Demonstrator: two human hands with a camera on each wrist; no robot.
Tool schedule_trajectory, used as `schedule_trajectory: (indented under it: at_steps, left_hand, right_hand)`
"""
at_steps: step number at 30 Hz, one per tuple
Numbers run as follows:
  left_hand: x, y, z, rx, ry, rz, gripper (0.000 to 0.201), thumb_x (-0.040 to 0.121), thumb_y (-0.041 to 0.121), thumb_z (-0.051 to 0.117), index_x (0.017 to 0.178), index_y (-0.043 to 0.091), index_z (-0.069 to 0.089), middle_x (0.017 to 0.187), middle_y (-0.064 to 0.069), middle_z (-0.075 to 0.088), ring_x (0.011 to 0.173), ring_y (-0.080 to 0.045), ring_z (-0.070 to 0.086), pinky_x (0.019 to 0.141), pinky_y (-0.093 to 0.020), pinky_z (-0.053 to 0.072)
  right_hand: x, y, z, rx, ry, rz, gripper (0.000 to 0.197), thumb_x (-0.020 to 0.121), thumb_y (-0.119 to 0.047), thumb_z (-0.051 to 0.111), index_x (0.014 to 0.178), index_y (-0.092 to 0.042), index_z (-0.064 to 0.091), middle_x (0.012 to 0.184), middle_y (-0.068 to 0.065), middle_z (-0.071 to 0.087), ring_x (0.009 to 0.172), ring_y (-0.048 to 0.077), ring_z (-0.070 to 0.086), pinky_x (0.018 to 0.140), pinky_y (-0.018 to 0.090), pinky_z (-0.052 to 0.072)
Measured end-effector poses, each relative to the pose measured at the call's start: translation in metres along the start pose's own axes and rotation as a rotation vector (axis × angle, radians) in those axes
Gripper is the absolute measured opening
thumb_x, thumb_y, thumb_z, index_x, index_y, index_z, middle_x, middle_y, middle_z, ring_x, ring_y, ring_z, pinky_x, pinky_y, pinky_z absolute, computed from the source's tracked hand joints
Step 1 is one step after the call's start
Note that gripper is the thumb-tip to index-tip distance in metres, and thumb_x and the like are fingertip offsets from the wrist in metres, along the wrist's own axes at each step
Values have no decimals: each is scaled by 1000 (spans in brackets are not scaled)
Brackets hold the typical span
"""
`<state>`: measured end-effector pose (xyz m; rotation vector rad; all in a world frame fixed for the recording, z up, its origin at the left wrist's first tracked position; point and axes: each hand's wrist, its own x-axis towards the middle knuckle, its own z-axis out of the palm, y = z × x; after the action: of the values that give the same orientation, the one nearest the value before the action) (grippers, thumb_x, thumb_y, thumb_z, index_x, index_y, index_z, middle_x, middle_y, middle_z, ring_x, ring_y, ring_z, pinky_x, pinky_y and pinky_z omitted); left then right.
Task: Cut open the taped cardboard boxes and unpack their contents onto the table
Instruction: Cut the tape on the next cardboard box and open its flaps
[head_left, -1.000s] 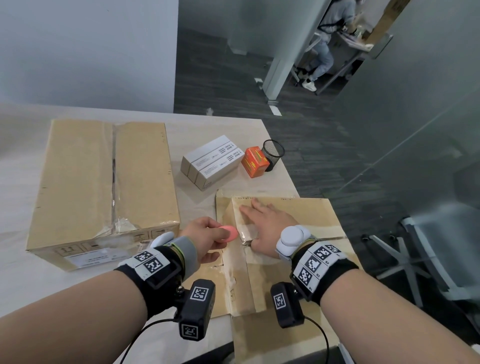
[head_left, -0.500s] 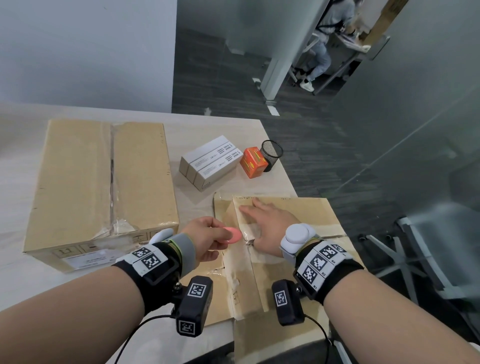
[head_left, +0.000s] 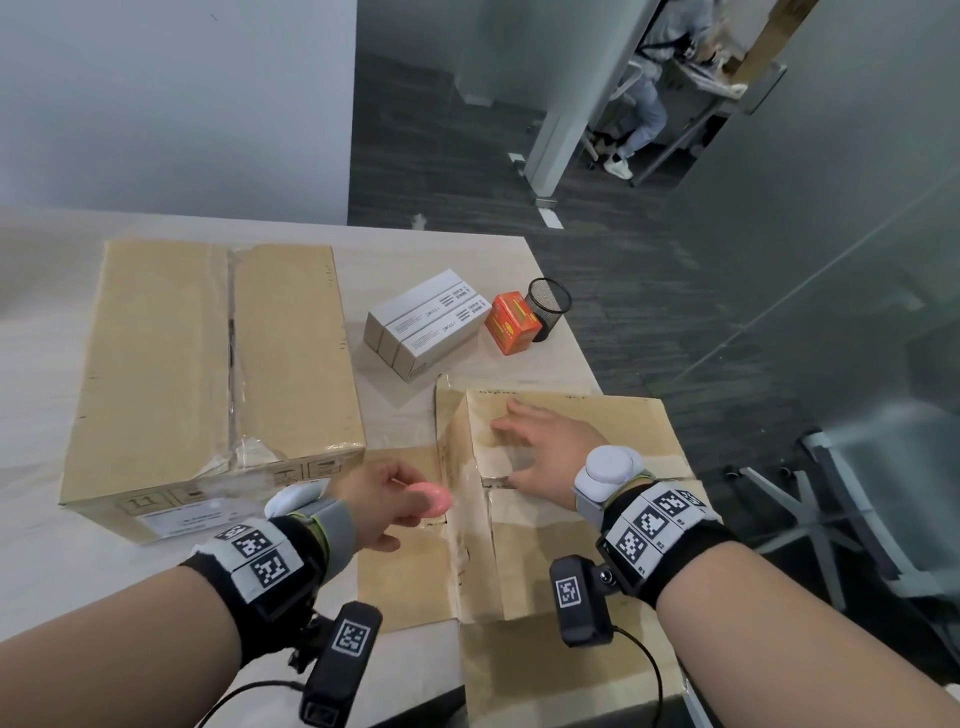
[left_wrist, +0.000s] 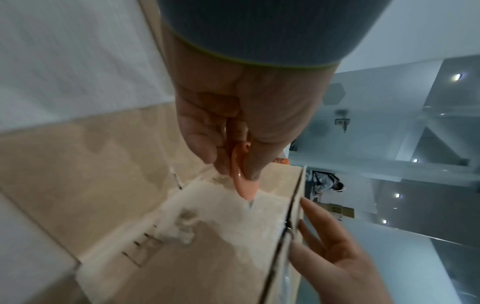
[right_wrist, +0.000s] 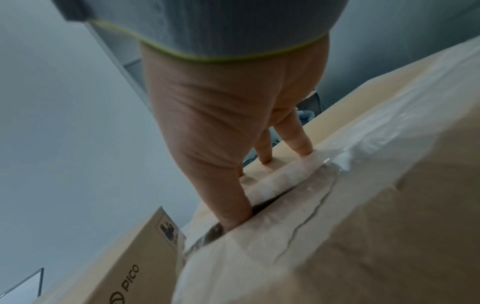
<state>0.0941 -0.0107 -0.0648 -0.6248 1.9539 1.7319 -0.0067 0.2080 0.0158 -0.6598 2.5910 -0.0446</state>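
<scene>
A small taped cardboard box (head_left: 587, 551) sits at the table's near right corner. My right hand (head_left: 540, 452) rests on its top with fingers spread and arched. In the right wrist view its thumb (right_wrist: 233, 214) presses at the taped centre seam (right_wrist: 306, 209). My left hand (head_left: 415, 501) pinches a pink cutter (head_left: 434, 499) just left of the box, by its upper side edge. In the left wrist view the cutter (left_wrist: 242, 183) points at the box's side face (left_wrist: 221, 236), with a small blade tip showing. A large taped box (head_left: 208, 374) lies to the left.
Behind the small box stand three white cartons (head_left: 426, 322), an orange carton (head_left: 511, 322) and a black mesh cup (head_left: 548, 309). The table's right edge (head_left: 576, 353) runs close by. A chair (head_left: 883, 519) stands at the right, and a person (head_left: 649, 104) sits far off.
My right hand has lifted its palm from lying flat and now stands arched on fingertips and thumb. The left hand with the cutter has drifted slightly towards me.
</scene>
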Motion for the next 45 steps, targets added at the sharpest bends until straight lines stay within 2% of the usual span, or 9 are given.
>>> schedule_trajectory:
  at_steps: [10,14,16,20,26,29,34,40,45]
  left_hand:
    - [18,-62,-29,695,-71,-55,18,90,22,69,103,34,71,89,10,70,68,-10,66,59,-24,58]
    - [16,-70,-38,1050,-86,75,18,89,32,60,96,49,62,112,12,58,92,-7,57,83,-25,54]
    - [13,-64,-37,1166,-133,118,21,89,28,57,108,37,62,113,6,55,95,-14,58,83,-31,55]
    - [11,-41,-18,1221,-140,198,30,87,18,53,114,29,57,117,4,55,100,-20,57,78,-33,49]
    - [-4,33,17,835,72,703,14,89,30,54,95,36,65,91,21,59,82,-4,57,72,-25,47]
    - [-1,69,34,794,37,814,30,80,33,46,98,31,70,101,17,63,97,-11,59,85,-32,50]
    - [11,100,49,1196,-142,827,44,81,51,46,119,39,65,130,17,59,123,-12,54,100,-36,45]
    - [32,95,49,1487,-149,751,74,68,81,58,132,45,47,141,19,42,124,-14,41,101,-41,41]
    - [26,117,60,1565,-103,725,59,72,70,55,125,47,46,127,18,55,106,-16,54,89,-38,47]
  right_hand:
    - [4,13,8,113,12,7,59,87,-36,72,143,-39,52,163,-19,22,149,2,23,118,22,22]
    - [0,16,10,212,45,-8,49,90,-21,71,136,-32,61,161,-15,30,147,3,28,110,8,17]
    - [-7,18,11,296,81,2,43,89,-17,69,130,-30,66,156,-14,37,138,-1,37,101,-2,19]
    - [-25,27,13,342,204,2,29,92,-21,67,120,-28,71,140,-11,56,131,5,48,114,23,32]
    - [-62,51,16,233,154,126,30,98,-46,55,118,-28,69,116,-16,62,109,6,55,99,30,45]
    - [-77,56,15,168,162,155,28,96,-52,53,109,-34,69,110,-16,63,109,10,53,97,35,45]
    - [-114,58,-22,153,271,140,29,98,-44,55,80,-23,64,78,-11,58,82,13,52,74,33,44]
    - [-161,56,-44,188,15,289,21,95,-46,56,94,-30,69,86,-15,66,62,-2,53,62,17,44]
    - [-178,60,-20,117,-299,433,35,96,-46,50,128,-35,60,117,-7,69,91,16,67,77,28,55]
